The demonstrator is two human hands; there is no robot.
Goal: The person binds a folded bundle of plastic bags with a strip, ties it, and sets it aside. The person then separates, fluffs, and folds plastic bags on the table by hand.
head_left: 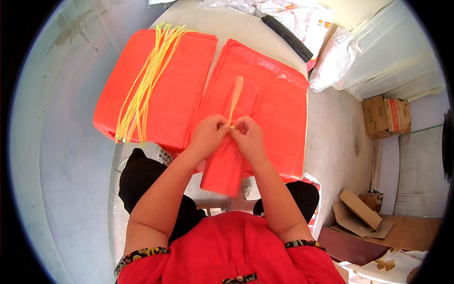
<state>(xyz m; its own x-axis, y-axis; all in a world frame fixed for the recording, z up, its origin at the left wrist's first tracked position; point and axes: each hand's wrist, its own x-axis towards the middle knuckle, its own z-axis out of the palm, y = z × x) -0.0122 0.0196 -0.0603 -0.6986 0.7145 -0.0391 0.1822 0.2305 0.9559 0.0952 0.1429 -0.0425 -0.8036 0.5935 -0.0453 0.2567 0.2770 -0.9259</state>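
My left hand (210, 135) and my right hand (250, 139) meet over a folded bundle of red plastic sheeting (223, 170), fingertips pinched close together. Between them they grip a yellow strip (237, 92) at the bundle's middle, its long end pointing away from me. Whether the strip is knotted is hidden by my fingers. Under the bundle lies a stack of flat red plastic sheets or bags (283, 118); the bundle's near end sticks out past the table edge. To the left, many loose yellow strips (149, 85) rest across a second red stack (189, 75).
On the table (198, 16) a black roll (287, 38) lies at the back right, beside white printed bags (309, 21). A white sack (335, 59) sits at the right edge. Cardboard boxes (387, 117) stand on the floor to the right. A pale wall (71, 142) runs along the left.
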